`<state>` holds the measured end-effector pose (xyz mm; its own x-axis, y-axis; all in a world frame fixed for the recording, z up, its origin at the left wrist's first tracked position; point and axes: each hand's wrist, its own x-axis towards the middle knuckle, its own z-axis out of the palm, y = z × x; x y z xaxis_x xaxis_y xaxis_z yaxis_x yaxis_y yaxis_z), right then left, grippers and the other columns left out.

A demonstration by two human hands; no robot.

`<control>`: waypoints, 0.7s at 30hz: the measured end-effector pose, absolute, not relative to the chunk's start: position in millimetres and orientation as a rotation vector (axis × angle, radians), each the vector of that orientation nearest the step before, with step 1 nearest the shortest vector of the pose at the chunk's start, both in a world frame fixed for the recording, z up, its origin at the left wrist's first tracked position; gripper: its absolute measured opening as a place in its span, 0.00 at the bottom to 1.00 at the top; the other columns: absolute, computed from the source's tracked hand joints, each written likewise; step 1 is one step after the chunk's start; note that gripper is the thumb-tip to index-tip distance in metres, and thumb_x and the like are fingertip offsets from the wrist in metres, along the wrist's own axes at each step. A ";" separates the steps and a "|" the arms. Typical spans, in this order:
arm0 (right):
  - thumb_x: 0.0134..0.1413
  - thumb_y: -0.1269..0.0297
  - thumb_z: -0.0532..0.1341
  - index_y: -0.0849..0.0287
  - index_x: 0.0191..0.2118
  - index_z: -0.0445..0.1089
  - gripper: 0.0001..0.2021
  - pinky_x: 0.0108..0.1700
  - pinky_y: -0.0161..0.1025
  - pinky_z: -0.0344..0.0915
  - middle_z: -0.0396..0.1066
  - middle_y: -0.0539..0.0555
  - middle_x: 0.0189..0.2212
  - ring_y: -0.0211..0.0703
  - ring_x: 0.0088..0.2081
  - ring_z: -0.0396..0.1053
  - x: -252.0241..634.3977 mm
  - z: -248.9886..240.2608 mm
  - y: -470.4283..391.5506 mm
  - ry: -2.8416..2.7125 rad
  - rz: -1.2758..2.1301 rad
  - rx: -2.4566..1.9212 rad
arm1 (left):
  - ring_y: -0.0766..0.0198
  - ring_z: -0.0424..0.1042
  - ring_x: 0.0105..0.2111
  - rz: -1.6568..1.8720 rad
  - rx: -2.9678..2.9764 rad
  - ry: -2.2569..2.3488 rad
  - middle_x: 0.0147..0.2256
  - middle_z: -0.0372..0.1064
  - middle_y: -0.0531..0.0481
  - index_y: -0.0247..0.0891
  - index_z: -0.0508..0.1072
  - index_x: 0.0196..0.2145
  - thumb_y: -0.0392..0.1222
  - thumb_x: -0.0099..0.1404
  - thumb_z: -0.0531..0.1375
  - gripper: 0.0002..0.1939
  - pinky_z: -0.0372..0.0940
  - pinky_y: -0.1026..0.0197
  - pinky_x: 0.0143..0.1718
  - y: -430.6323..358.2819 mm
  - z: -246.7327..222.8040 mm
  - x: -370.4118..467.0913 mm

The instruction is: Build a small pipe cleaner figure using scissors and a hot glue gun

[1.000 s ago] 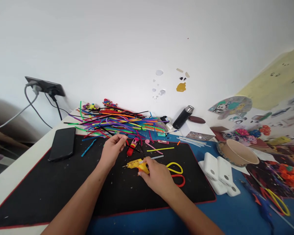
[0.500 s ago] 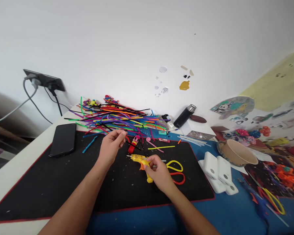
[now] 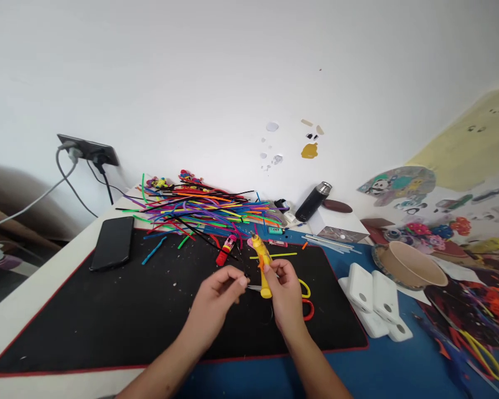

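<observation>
My right hand (image 3: 286, 291) grips a yellow glue gun (image 3: 261, 255) with an orange trigger; its nozzle points up and away from me. My left hand (image 3: 218, 293) is closed in a pinch just left of the gun. A small dark bit shows at its fingertips, too small to name. Partly behind my right hand lie scissors (image 3: 306, 310) with yellow and red handles; a blade tip shows between my hands. A red and pink figure (image 3: 227, 250) lies on the black mat (image 3: 120, 316) beyond my left hand.
Many coloured pipe cleaners (image 3: 208, 208) are heaped at the back against the wall. A phone (image 3: 113, 243) lies on the left. To the right are white power-bank-like blocks (image 3: 374, 302), a bowl (image 3: 416, 263), glue sticks (image 3: 330, 244) and a black flask (image 3: 314, 201).
My left hand has come down and right, nearer the glue gun. My right hand has turned the gun from pointing left to pointing upward.
</observation>
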<state>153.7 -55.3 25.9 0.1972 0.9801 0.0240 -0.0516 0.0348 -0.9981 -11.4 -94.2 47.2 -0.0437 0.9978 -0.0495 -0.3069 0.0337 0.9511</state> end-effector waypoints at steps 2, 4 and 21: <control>0.51 0.48 0.74 0.55 0.36 0.70 0.19 0.30 0.35 0.63 0.68 0.47 0.28 0.41 0.29 0.65 152.7 27.0 -57.8 -1.029 1.069 -1.211 | 0.56 0.75 0.43 1.361 0.845 1.009 0.44 0.78 0.44 0.39 0.80 0.29 0.58 0.61 0.73 0.18 0.70 0.60 0.43 -103.1 37.6 2.0; 0.53 0.48 0.74 0.55 0.37 0.69 0.19 0.31 0.35 0.64 0.68 0.47 0.28 0.41 0.29 0.66 151.8 24.8 -61.4 -1.026 1.090 -1.190 | 0.48 0.73 0.55 1.354 0.706 0.976 0.54 0.77 0.41 0.39 0.81 0.29 0.58 0.59 0.74 0.18 0.68 0.54 0.54 -109.7 31.5 12.9; 0.46 0.44 0.78 0.54 0.33 0.66 0.26 0.27 0.32 0.57 0.61 0.43 0.25 0.36 0.26 0.57 144.6 19.8 -61.5 -0.766 1.348 -1.130 | 0.39 0.64 0.69 1.256 0.652 0.946 0.64 0.73 0.38 0.42 0.81 0.31 0.59 0.61 0.73 0.17 0.54 0.39 0.70 -119.8 30.6 27.9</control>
<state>144.6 -61.5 19.8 0.1244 0.9758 -0.1797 -0.3452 -0.1273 -0.9299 27.9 -119.8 30.6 0.0352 0.9723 -0.2311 -0.4910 0.2183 0.8434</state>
